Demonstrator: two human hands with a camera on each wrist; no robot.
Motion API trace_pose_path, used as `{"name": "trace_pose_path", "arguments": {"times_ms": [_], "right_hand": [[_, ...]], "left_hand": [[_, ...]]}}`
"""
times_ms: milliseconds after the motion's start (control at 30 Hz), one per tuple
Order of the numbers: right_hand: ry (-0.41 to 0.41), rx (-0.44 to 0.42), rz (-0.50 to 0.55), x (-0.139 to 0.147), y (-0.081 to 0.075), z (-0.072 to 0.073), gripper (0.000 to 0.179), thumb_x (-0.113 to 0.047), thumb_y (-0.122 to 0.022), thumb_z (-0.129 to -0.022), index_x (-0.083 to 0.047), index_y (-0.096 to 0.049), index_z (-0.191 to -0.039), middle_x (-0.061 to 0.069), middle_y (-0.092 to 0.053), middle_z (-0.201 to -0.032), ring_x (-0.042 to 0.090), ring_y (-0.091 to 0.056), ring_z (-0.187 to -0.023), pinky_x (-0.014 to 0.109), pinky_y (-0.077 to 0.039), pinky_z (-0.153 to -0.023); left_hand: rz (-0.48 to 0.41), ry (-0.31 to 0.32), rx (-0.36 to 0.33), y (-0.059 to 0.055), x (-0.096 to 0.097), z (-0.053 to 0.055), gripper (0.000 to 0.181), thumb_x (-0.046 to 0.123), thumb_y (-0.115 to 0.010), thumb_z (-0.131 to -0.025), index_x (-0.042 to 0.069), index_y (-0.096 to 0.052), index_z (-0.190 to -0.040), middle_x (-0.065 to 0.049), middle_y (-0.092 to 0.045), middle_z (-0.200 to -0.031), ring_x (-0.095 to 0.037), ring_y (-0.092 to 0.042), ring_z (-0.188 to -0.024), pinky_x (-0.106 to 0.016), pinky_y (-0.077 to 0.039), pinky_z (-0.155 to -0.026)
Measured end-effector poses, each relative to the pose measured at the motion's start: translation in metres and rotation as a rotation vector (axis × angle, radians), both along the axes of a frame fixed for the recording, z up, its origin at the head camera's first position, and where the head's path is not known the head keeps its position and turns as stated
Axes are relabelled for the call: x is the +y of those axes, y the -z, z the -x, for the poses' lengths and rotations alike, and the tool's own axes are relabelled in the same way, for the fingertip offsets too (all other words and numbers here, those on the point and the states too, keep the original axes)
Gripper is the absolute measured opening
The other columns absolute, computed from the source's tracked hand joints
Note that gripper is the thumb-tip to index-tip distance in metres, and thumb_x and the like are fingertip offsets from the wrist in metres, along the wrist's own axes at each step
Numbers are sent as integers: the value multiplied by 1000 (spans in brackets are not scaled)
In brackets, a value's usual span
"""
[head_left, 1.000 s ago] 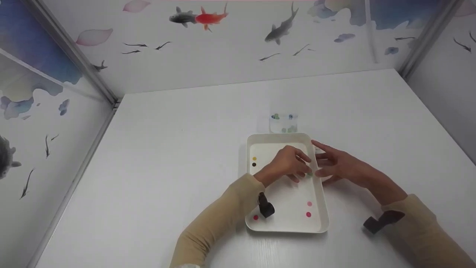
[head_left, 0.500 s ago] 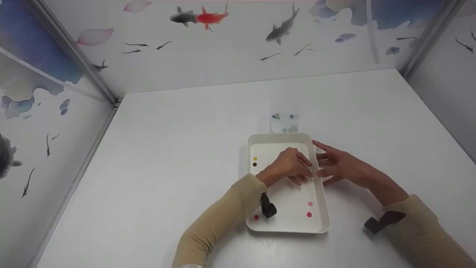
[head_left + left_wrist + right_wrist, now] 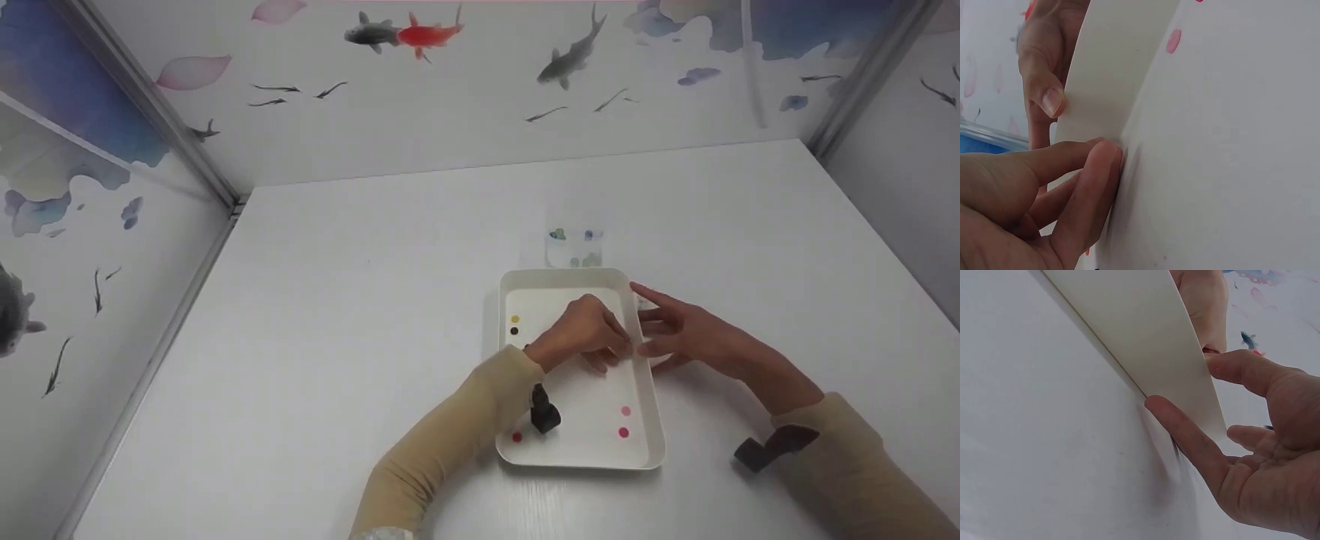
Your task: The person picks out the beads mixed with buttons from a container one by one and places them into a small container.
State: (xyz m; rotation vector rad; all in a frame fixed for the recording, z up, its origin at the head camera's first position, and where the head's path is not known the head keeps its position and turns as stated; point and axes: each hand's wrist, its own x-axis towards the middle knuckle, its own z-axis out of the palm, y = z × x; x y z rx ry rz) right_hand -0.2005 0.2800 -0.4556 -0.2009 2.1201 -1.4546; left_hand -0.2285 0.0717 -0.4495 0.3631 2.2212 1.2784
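Observation:
A cream rectangular tray (image 3: 581,446) lies on the white table. My left hand (image 3: 585,330) reaches inside, thumb and finger pinched together low against its right wall; the fingertips (image 3: 1109,154) cover the small green round piece seen there earlier. The right hand (image 3: 697,334) is outside the same wall with spread, mostly straight fingers; in the right wrist view one fingertip (image 3: 1157,405) rests at the wall's lower edge and others are at the rim. Inside the tray lie small round pieces: yellow (image 3: 515,319), black (image 3: 514,331), red (image 3: 517,437), and two pinks (image 3: 624,433).
A clear container (image 3: 574,249) with green and blue pieces stands just behind the tray. Dark wrist cameras (image 3: 545,418) hang below both forearms. Printed panels with fish (image 3: 431,34) enclose the table (image 3: 360,300) at the back and sides.
The left hand's fingers have drawn closer together at the right wall, and the green piece, visible a second ago, is now covered. The right hand and tray hold still.

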Motion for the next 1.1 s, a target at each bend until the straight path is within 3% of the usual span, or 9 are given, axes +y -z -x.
{"name": "trace_pose_path", "arguments": {"times_ms": [167,300,600,867,1100], "right_hand": [[-14,4,18,-1,0,0,100,-21,-76,-88,-30,-10,-162,25,-33,-159,44,-43,-142,45,-62,-90],[-14,6,14,-1,-1,0,100,-21,-76,-88,-30,-10,-162,25,-33,-159,43,-43,-142,44,-62,-90],[2,0,2,-1,-2,-1,99,-21,-76,-88,-31,-11,-162,24,-32,-160,43,-42,-142,45,-62,-91],[8,-4,-13,-1,-3,-2,99,-22,-76,-88,-32,-12,-162,24,-31,-160,44,-40,-143,44,-62,-90],[18,-15,-8,-1,-2,-2,99,-21,-77,-87,-33,-12,-162,24,-31,-160,44,-41,-143,45,-62,-90]], "left_hand": [[-4,-20,-34,-2,-1,0,5,7,-78,-84,3,-81,-81,-11,-73,-66,-15,-64,-49,-25,-56,-45],[-26,-26,-67,-4,-3,0,6,9,-77,-85,4,-80,-84,-15,-75,-73,-18,-67,-55,-25,-55,-45],[-69,-44,-88,-10,-5,2,10,11,-74,-88,4,-78,-94,-9,-75,-79,-19,-73,-64,-21,-57,-49],[-55,-54,-102,-16,-4,4,11,14,-75,-89,7,-78,-97,-5,-75,-84,-18,-75,-69,-25,-60,-54],[-99,-75,-103,-22,-7,10,13,13,-75,-88,6,-78,-99,-4,-75,-90,-17,-74,-70,-28,-62,-55]]}}
